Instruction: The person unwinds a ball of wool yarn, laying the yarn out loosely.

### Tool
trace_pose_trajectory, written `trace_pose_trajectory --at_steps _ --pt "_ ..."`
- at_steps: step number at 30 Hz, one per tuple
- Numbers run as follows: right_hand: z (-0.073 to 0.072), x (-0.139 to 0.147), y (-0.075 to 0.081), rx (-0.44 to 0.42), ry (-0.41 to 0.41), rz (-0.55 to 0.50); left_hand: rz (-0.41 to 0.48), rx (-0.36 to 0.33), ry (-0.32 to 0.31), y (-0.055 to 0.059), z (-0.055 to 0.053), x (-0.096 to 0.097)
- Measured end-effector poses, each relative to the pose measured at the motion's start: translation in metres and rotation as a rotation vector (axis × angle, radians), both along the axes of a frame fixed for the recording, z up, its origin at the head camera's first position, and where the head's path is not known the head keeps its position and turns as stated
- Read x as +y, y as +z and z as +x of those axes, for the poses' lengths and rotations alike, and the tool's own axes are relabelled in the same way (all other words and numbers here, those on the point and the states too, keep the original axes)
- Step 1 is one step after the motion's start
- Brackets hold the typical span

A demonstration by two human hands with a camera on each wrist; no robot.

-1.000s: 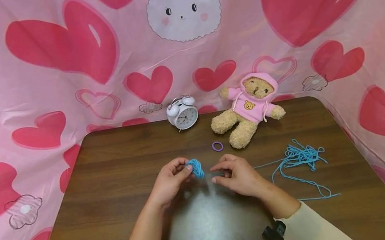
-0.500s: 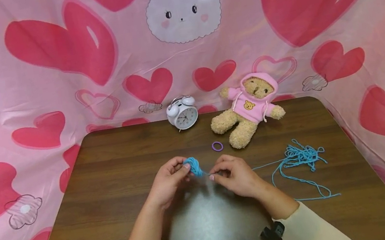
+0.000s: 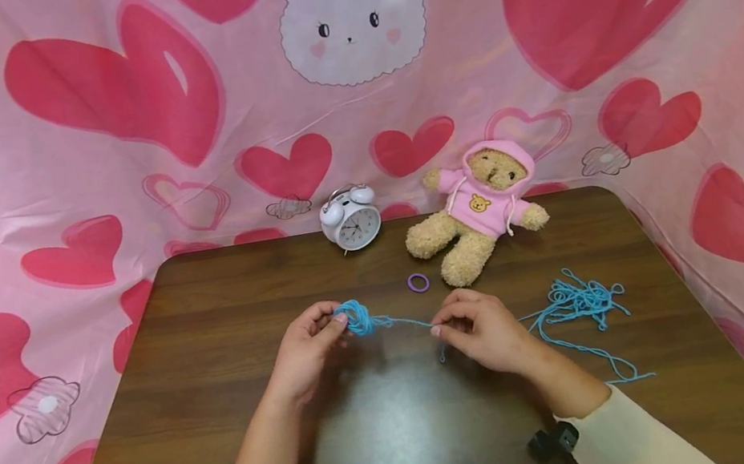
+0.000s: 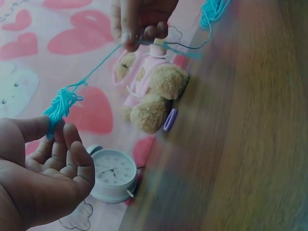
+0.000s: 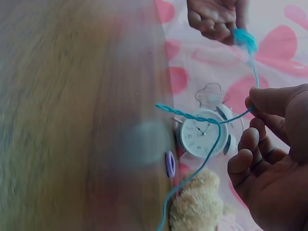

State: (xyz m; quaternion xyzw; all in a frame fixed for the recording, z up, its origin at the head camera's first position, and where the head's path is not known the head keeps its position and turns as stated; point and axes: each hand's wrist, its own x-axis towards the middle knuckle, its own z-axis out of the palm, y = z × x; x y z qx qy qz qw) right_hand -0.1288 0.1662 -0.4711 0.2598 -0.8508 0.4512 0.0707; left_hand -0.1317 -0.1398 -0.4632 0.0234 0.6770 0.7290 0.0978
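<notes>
My left hand (image 3: pixel 306 348) pinches a small wound bundle of blue yarn (image 3: pixel 358 318) between thumb and fingers. From the bundle a strand (image 3: pixel 404 321) runs taut to my right hand (image 3: pixel 483 332), whose thumb and forefinger pinch it. In the right wrist view a twisted loop of yarn (image 5: pixel 187 114) hangs off the strand just past the right fingertips. Beyond the right hand the yarn continues to a loose tangled heap (image 3: pixel 583 300) on the table's right side. Both hands are held above the wooden table (image 3: pixel 226 417).
At the table's back stands a white twin-bell alarm clock (image 3: pixel 351 220). A teddy bear (image 3: pixel 481 206) in a pink hoodie leans against the heart-printed cloth (image 3: pixel 281 116). A purple ring (image 3: pixel 418 283) lies in front of the bear. One long yarn end (image 3: pixel 632 377) trails toward the front right.
The right hand has taken hold of the strand and moved right, drawing a length out of the bundle. The left hand has shifted slightly left, and the bundle looks looser.
</notes>
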Motion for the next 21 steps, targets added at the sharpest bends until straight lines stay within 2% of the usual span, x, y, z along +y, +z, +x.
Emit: trace_pose_trajectory --at_steps 9,21 --pt "-0.001 0.023 0.007 0.056 -0.044 0.034 -0.03 0.02 0.051 0.001 -0.001 -0.014" --pt "0.003 0.057 0.012 0.052 -0.128 0.092 -0.052 0.008 0.109 -0.001 -0.001 -0.032"
